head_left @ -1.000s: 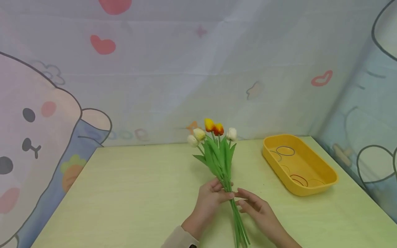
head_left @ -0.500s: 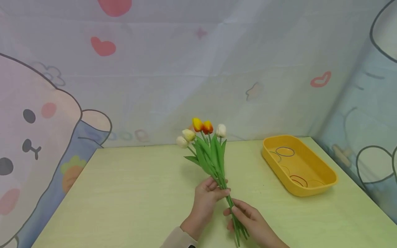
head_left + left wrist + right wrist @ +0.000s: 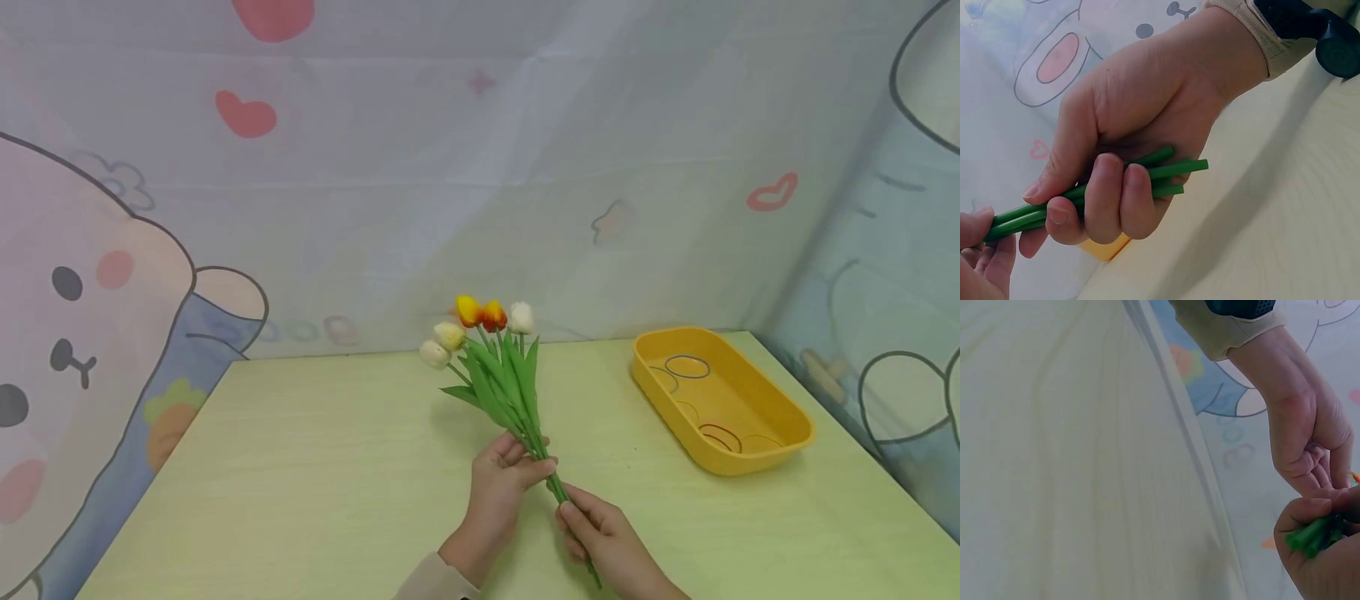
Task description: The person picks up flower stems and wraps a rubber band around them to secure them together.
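In the head view a bunch of tulips leans up and to the left, with white, cream and yellow-red blooms over green leaves. My left hand holds the stems just below the leaves, thumb across the front. Lower down, my right hand grips the stems near their ends. The left wrist view shows my right hand with its fingers curled round the stems, cut ends sticking out; part of my left hand pinches them at the left edge. The right wrist view shows the stem ends inside my right hand.
A yellow tray stands at the table's right side. Several thin coloured loops lie in it, among them a blue loop. A pale yellow-green table meets a printed cloth backdrop at the back.
The tulips have shifted left and tilted further left. My right hand has moved from beside the stems down to their lower part and now grips them. My left hand keeps its hold.
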`<state>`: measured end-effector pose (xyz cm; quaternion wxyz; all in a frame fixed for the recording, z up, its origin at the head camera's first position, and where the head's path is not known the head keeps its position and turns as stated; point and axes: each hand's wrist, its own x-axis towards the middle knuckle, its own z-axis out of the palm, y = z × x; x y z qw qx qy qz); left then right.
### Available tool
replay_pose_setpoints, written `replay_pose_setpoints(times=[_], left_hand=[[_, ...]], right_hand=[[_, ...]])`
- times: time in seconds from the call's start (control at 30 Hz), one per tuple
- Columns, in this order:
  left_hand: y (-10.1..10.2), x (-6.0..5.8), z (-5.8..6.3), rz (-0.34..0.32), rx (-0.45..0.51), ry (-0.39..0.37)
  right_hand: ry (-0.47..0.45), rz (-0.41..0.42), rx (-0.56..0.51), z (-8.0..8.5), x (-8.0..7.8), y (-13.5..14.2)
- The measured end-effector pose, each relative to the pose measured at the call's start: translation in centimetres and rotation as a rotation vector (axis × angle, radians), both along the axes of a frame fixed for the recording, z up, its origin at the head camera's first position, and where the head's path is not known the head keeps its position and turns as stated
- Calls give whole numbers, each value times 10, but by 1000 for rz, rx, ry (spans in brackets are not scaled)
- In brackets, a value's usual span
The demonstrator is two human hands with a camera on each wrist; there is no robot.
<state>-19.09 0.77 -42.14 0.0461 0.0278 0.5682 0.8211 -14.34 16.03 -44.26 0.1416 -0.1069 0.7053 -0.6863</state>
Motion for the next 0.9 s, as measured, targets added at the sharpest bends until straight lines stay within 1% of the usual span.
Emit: replay_pose_setpoints(times=[0.1, 0.2, 0.3, 0.4, 0.5, 0.63, 0.8, 0.9], left_hand=[[0, 0, 0, -13, 13, 2], [-2, -1, 1, -56, 19, 12], [-5, -1, 2, -105, 17, 23], [-8, -1, 4, -131, 18, 21], [-9, -2, 6, -136, 14, 16], [-10, -2, 8, -132, -6, 17], [-10, -3, 6, -123, -21, 6], [-9, -3, 5, -115, -29, -9]], right_hand=[[50, 11, -4, 0, 1, 1], [98, 14, -10, 0, 2, 1], [107, -17, 6, 2, 2, 1], [101, -53, 36, 4, 3, 1], [119, -71, 75, 4, 3, 1], [153, -72, 137, 3, 1, 2], [186, -68, 229, 3, -1, 3], [224, -79, 295, 3, -1, 3]])
